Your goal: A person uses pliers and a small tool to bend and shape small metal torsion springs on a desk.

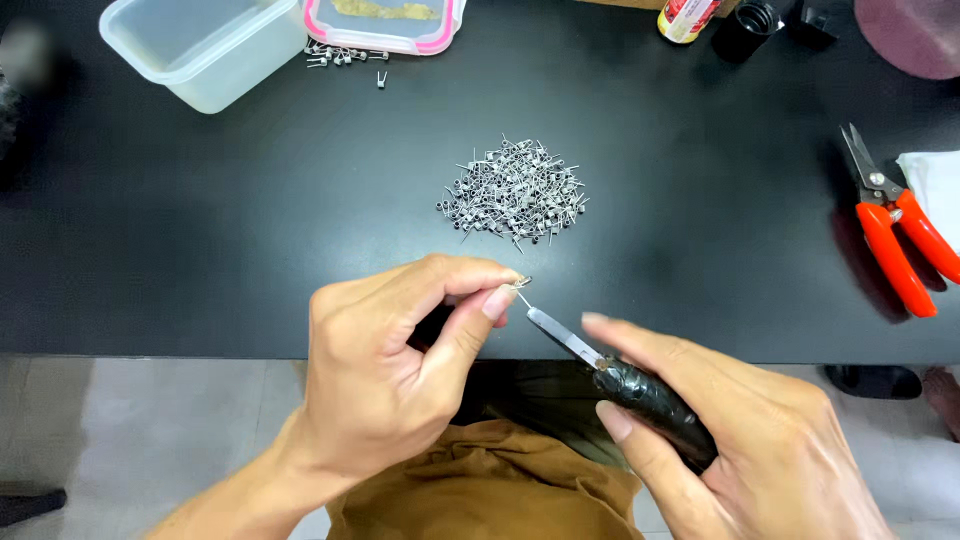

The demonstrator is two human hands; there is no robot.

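Note:
My left hand [400, 350] pinches a tiny metal wire coil [522, 284] between thumb and forefinger at the table's near edge. My right hand [740, 440] grips a small tool with a black taped handle [655, 405] and slim metal blades [562, 337]. The blade tips reach up to the coil's wire leg. A pile of several similar grey wire coils [515, 193] lies on the black table [200, 230] just beyond my hands.
A clear plastic tub [200, 45] and a pink-rimmed lidded box [385, 22] stand at the back left, with a few loose coils [345, 58] beside them. Orange-handled snips [890, 230] lie at the right by a white cloth [935, 190]. A bottle [685, 18] and a dark cap [745, 28] stand at the back.

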